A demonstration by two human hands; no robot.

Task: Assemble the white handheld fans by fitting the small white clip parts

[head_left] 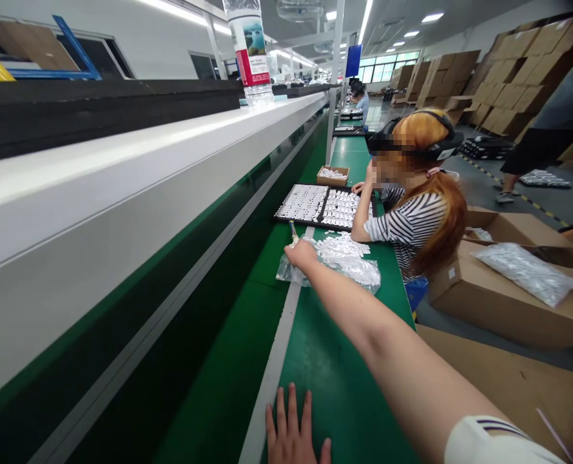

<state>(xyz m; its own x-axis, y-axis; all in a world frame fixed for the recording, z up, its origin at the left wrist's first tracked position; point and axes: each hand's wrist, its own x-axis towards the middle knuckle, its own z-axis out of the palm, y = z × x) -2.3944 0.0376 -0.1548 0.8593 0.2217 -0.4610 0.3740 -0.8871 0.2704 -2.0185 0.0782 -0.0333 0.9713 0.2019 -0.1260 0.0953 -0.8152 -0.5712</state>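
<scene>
Head-worn camera looks forward, down along green worktop (329,351).

Glossy, crinkled clear plastic bag (369,277)

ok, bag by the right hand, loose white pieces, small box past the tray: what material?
Bag: likely plastic film, glossy; see-through with bright creases.
White pieces: possibly plastic; plain white, finish too small to judge.
Small box: probably cardboard, matte; plain brown walls.

The tray (325,226) lies on the table (344,361), a small box (332,182) just behind it. Before it come loose pieces (341,245), the plastic bag (366,274) and the right hand (303,255), then, well apart, the left hand (293,444). Right of it sits a co-worker (419,219), a carton (484,296) farther right.
</scene>
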